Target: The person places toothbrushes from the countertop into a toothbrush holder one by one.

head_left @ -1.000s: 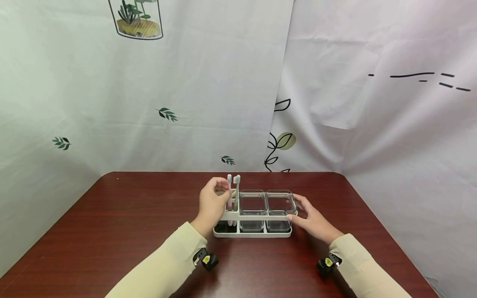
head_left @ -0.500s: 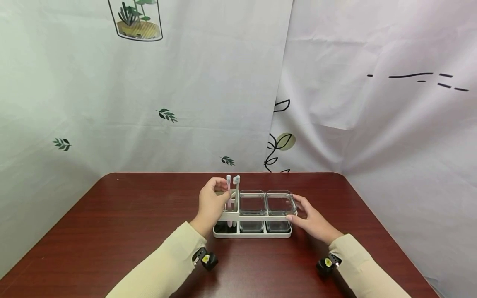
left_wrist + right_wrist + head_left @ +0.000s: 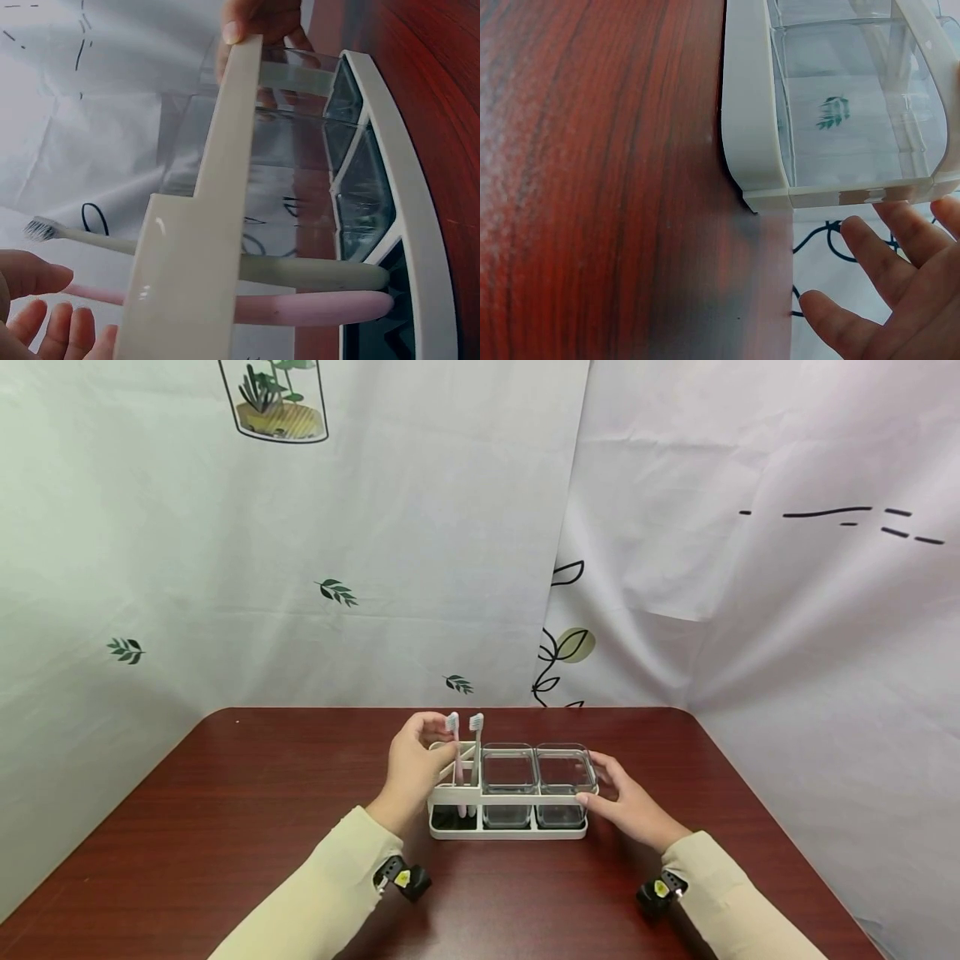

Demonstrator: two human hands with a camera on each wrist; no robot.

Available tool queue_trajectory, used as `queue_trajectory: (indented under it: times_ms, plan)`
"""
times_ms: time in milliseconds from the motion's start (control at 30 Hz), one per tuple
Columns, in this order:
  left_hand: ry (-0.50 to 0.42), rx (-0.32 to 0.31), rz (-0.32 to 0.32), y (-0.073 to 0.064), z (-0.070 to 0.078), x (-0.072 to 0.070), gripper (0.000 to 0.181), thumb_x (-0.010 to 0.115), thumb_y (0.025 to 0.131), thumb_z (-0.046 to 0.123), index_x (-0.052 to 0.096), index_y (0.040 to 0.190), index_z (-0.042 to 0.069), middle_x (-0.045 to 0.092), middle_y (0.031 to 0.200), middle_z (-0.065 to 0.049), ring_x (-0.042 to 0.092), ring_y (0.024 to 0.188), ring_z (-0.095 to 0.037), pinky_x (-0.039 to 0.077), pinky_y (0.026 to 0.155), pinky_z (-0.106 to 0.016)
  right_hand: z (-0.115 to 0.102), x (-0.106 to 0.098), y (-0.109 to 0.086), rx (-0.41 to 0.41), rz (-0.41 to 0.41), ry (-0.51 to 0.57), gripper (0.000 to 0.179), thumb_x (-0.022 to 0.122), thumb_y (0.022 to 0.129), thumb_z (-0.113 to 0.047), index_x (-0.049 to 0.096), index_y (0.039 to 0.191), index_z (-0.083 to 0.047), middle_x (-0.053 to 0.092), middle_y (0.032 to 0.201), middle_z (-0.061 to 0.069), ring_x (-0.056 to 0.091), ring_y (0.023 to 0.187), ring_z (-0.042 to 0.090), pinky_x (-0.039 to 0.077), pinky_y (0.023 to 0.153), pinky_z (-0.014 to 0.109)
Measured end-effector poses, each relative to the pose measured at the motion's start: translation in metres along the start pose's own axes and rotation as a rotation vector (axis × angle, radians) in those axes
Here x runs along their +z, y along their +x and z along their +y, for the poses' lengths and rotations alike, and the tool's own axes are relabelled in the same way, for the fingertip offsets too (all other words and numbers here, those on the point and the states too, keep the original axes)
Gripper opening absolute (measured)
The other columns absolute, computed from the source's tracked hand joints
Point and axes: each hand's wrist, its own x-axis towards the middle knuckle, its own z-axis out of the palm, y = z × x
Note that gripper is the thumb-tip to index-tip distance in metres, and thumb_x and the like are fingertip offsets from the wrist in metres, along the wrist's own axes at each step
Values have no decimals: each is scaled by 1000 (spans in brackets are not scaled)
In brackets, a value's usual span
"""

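A white toothbrush holder (image 3: 510,834) stands on the table with two clear cups (image 3: 508,770) in its middle and right sections. A pink toothbrush (image 3: 315,308) and a grey-green toothbrush (image 3: 315,274) stand in the left section, bristles up. The pink one leans slightly left. Beside its upper part is my left hand (image 3: 414,762), thumb and fingers spread apart around the brush's upper end. My right hand (image 3: 626,800) steadies the holder's right end, thumb on the front of the upper rail and fingers behind; in the right wrist view its fingers (image 3: 889,262) reach along the end.
The dark red wooden table (image 3: 300,793) extends around the holder. Behind it hangs a pale curtain (image 3: 412,527) printed with leaves. Both wrists carry black strapped cameras.
My left hand has shifted left and loosened from the pink toothbrush, whose head has tilted left, away from the grey-green one. My right hand and the holder have stayed put.
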Motion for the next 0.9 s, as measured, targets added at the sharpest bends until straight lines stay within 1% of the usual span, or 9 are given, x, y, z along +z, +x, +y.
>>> queue_trajectory:
  times_ms: [133,267,400,500,567,700,800,900]
  plan:
    - [-97,-49,-8,2,4,-5,33,68,76,-11,59,107,-2,63,95,-12,60,86,-15,51,70,-20,0,0,0,-2,0,0,68,68,91,-21,29,145,-4,46,141,24,45,129,41,40,101,53]
    - [-211,-74,-36,7,6,-15,35,66,80,-12,55,113,-5,62,101,-13,62,88,-13,53,73,-19,0,0,0,0,1,-1,69,68,91,-22,29,145,-4,46,141,24,45,129,41,40,101,53]
    - [-310,-133,-76,12,7,-27,40,64,84,-9,50,121,-5,60,108,-13,64,89,-9,54,80,-23,0,0,0,1,2,-3,69,68,91,-21,29,145,-4,46,141,24,45,129,41,40,101,53]
    - [-375,-181,-100,16,6,-35,43,62,86,-8,46,126,-4,58,112,-11,64,91,-11,55,84,-30,0,0,0,1,3,-5,69,68,91,-22,29,145,-4,46,141,24,45,129,41,40,102,54]
    - [-400,-200,-117,18,5,-40,43,60,88,-7,44,128,-4,57,112,-10,64,92,-12,54,85,-30,-1,0,0,0,4,-5,69,68,91,-22,29,145,-4,46,141,24,44,129,41,39,102,55]
    - [-423,-231,-134,21,1,-49,42,57,90,-7,42,129,-2,56,108,-4,64,93,-12,54,84,-28,-1,0,0,0,3,-10,69,68,91,-22,29,145,-5,46,141,24,44,129,41,39,102,56]
    - [-429,-242,-131,23,-2,-54,39,55,91,-7,43,128,0,56,105,-2,64,91,-10,54,84,-28,-1,0,0,0,2,-16,69,68,91,-23,29,145,-5,47,141,24,45,129,40,40,101,55]
    - [-424,-249,-118,25,-5,-58,36,54,92,-7,44,125,0,57,102,-1,64,89,-9,54,83,-28,-1,0,0,-3,3,-12,68,68,91,-22,30,145,-6,47,140,23,45,129,40,42,100,51]
